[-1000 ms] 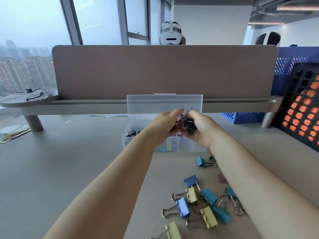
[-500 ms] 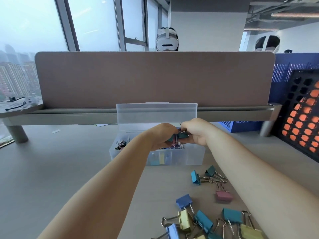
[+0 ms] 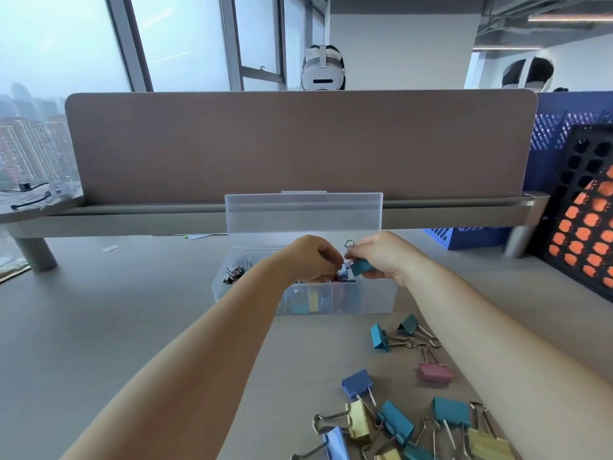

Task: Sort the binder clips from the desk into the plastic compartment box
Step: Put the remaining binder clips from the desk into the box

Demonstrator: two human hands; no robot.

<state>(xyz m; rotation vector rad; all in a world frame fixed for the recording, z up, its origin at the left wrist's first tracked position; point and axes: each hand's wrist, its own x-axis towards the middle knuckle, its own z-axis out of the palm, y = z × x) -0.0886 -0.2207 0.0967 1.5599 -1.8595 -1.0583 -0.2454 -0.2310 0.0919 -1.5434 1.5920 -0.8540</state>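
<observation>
A clear plastic compartment box stands open at the middle of the desk, its lid upright. Small black clips lie in its left compartment, coloured ones in the front cells. My right hand holds a teal binder clip by its wire handles over the box. My left hand is closed beside it, fingertips at the clip's handle; whether it grips anything is hidden. Several loose clips lie near my right forearm: a teal one, a pink one, a blue one.
A brown divider panel on a raised shelf closes the desk's far side. A blue crate and a black perforated basket stand at the right. A person wearing a white headset sits behind the divider.
The view has tilted so the box and hands sit lower and nearer. The teal clip now shows clearly in my right hand, and my hands have drawn slightly apart.
</observation>
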